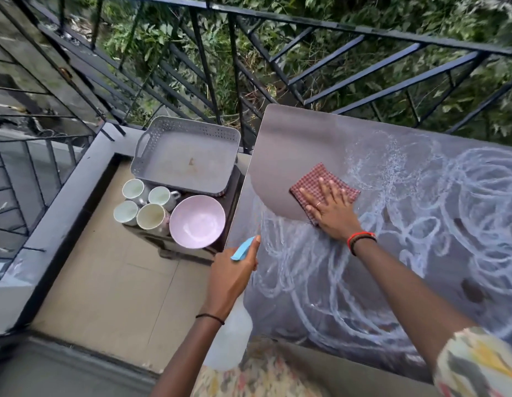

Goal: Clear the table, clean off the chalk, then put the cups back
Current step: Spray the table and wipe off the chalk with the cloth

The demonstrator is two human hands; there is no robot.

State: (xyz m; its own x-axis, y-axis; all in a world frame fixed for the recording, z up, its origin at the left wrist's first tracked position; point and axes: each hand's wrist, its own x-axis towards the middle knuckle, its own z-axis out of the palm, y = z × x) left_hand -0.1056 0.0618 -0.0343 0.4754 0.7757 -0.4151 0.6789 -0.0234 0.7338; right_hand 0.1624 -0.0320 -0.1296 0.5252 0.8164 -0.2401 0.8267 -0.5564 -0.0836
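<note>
The right hand (332, 213) lies flat, fingers spread, pressing the checked cloth (315, 184) onto the tabletop (292, 138) near its far left corner. The left hand's (234, 270) grip is closed around a spray bottle (229, 342) at the tabletop's left edge, beside the chalk (421, 224).

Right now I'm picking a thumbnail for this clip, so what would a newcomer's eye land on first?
The white chalk scribbles looping over most of the grey table, with only its far left corner wiped bare. There the right hand presses a red checked cloth, while the left hand grips a spray bottle. Four cups and a pink bowl wait on a low stand alongside.
</note>
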